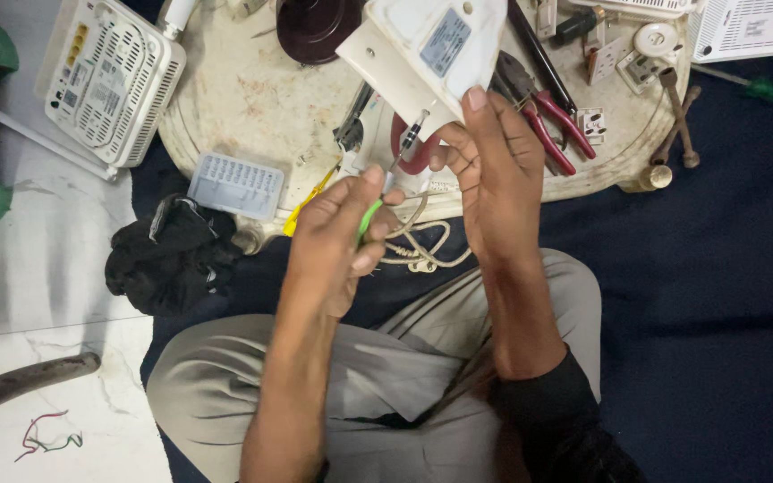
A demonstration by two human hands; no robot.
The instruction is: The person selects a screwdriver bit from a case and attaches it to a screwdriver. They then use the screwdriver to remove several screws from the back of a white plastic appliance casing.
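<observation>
**Up Close: A Screwdriver Meeting a White Casing**

Right now the left hand (pixel 337 237) is pinching a green-handled screwdriver (pixel 385 183) between thumb and curled fingers, its thin shaft pointing up and to the right toward the lower edge of a white plastic casing (pixel 422 45). The right hand (pixel 489 165) is gripping that casing from below, thumb pressing on its near corner and the other fingers wrapping behind it, so the casing is hanging tilted above the round cream tray (pixel 243 107).

Pliers with red handles (pixel 547 116) are lying on the tray just to the right of the right hand, and a hammer (pixel 677 116) is resting near the tray's right rim. A white router (pixel 114 76) is sitting at the tray's left edge, with a small pale blue ribbed box (pixel 236 185) lying near it. A black cloth (pixel 172 255) is bunched on the dark blue mat (pixel 717 295) beside the person's left knee. A coil of beige cord (pixel 422 250) is lying beneath both hands.
</observation>
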